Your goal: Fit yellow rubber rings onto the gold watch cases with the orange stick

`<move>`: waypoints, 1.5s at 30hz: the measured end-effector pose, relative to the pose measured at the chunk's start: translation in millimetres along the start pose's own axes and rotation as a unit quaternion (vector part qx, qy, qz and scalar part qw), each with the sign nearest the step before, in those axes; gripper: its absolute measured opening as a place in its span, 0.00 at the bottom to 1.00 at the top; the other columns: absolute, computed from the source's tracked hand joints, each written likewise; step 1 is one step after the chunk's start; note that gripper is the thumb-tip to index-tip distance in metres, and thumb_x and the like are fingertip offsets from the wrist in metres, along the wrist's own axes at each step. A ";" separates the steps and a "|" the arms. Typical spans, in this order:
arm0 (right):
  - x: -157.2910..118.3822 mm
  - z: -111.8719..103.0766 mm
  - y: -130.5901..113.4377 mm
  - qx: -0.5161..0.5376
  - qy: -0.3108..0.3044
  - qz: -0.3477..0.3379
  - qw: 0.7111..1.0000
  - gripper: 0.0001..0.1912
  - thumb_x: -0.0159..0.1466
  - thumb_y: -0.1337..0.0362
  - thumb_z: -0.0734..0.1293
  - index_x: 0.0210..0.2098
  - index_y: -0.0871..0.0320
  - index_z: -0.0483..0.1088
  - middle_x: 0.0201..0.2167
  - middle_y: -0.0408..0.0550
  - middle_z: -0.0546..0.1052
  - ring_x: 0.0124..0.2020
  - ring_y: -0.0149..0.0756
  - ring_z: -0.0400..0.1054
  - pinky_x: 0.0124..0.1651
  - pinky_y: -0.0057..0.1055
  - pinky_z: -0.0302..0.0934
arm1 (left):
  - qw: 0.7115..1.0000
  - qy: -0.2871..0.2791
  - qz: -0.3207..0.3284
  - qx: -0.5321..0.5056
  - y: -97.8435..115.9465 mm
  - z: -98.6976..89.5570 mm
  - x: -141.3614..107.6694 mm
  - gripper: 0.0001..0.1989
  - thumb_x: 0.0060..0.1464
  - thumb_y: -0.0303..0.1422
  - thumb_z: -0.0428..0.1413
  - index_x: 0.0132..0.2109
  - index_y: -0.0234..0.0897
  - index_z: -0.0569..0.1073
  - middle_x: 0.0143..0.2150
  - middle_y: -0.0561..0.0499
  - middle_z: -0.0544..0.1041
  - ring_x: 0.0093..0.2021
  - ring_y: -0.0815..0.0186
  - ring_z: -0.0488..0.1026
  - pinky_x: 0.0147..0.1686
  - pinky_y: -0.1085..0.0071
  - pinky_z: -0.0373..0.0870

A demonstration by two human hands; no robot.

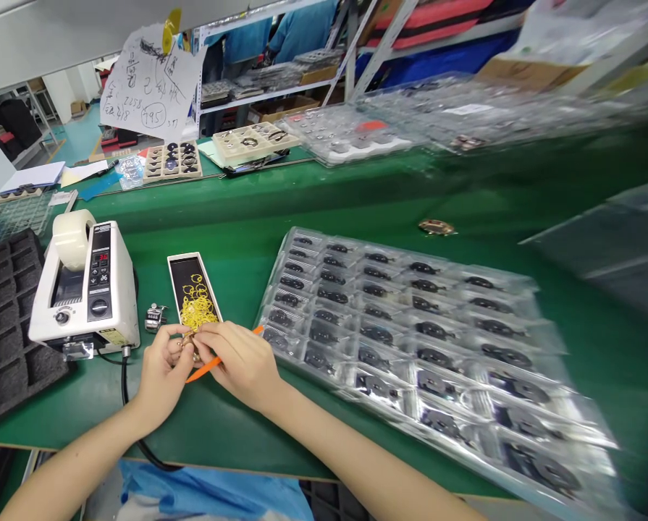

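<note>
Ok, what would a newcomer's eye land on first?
Probably the large plastic tray of dark parts, spread across the green bench to the right. Next, the bright yellow rings heaped in the narrow box left of centre, and the orange stick in the right hand. The white tape dispenser stands at the left.

The one view looks out from a camera worn on the person's head, facing forward and down. The forearms (331,434) run up from the lower edge to the grip, where the left hand (163,373) and right hand (242,362) meet, left of and below the picture's centre. The hands are near the lens, with blue cloth (215,492) nearer than the grip. Wide in its sweep, the view reaches past the grip over the green bench (237,427) to shelving (272,94) well beyond.
</note>
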State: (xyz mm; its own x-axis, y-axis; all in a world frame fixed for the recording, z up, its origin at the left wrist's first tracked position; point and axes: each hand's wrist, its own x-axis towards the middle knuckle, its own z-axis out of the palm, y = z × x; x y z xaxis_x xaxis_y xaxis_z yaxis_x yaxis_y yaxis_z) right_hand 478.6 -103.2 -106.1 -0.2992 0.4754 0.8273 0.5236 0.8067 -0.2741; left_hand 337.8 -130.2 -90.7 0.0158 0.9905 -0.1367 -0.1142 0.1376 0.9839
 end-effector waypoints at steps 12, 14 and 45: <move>18.6 -33.6 11.8 0.328 -0.286 0.223 0.872 0.12 0.70 0.58 0.55 0.35 0.56 0.64 0.27 0.42 0.69 0.26 0.30 0.61 0.30 0.26 0.56 | 0.992 -0.068 -0.089 -0.065 17.5 -12.4 5.4 0.17 0.37 0.38 0.69 0.25 0.34 0.69 0.21 0.55 0.74 0.21 0.71 0.71 0.26 0.74 0.69; 17.5 -32.6 9.2 0.331 -0.294 0.202 0.874 0.12 0.71 0.58 0.54 0.35 0.56 0.63 0.28 0.43 0.69 0.27 0.30 0.62 0.31 0.26 0.56 | 0.989 -0.086 -0.094 -0.072 18.4 -12.9 5.5 0.17 0.37 0.37 0.69 0.25 0.34 0.69 0.21 0.56 0.72 0.21 0.72 0.69 0.25 0.74 0.68; 16.2 -32.4 5.2 0.347 -0.314 0.247 0.848 0.21 0.72 0.50 0.50 0.30 0.55 0.58 0.26 0.42 0.67 0.28 0.30 0.61 0.32 0.27 0.56 | 0.986 -0.116 -0.116 -0.014 28.0 -14.9 7.8 0.16 0.40 0.40 0.67 0.25 0.31 0.72 0.21 0.51 0.75 0.15 0.74 0.67 0.12 0.80 0.55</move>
State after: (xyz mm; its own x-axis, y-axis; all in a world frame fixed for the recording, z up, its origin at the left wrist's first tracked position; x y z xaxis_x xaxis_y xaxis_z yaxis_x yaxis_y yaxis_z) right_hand 502.3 -102.7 -78.2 -0.6602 0.7333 0.1627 0.1779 0.3632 -0.9146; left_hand 319.9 -118.7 -65.9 0.2707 0.9059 -0.3255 -0.1080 0.3646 0.9249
